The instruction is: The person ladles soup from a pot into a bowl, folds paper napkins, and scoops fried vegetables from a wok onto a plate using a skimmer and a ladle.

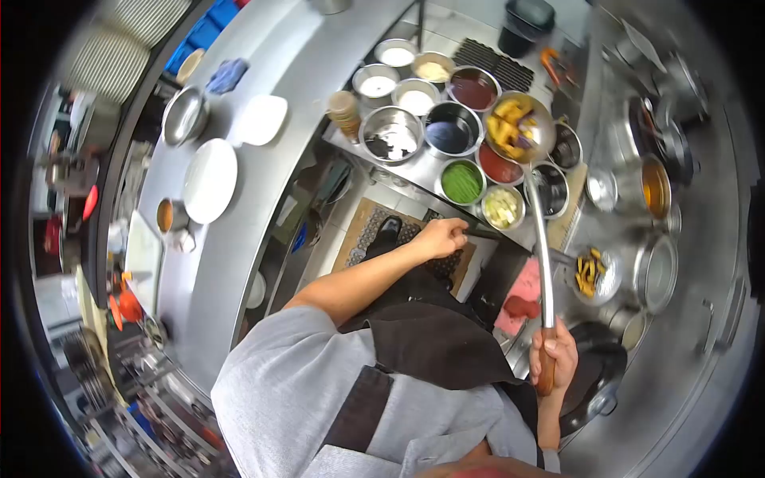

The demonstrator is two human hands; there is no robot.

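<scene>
My right hand [558, 354] is wrapped around the wooden handle of a long metal ladle [543, 255]. The ladle's wide bowl reaches over the containers at the back and carries yellow chunks [510, 127] with some purple pieces. My left hand [442, 237] is at the middle, out in front of my apron, with its fingers curled. A dark bar [482, 233] shows beside those fingers; whether they hold it I cannot tell. Near the ladle bowl stand a tub of red sauce [500, 165], a tub of chopped green herbs [461, 182] and a tub of pale chopped pieces [503, 208].
Several more metal tubs and a spice jar [344, 113] stand at the back. On the right are a bowl of yellow strips [590, 272], a pot of amber liquid [655, 187] and a black pan [594, 366]. White plates [210, 182] lie on the left steel counter [263, 215].
</scene>
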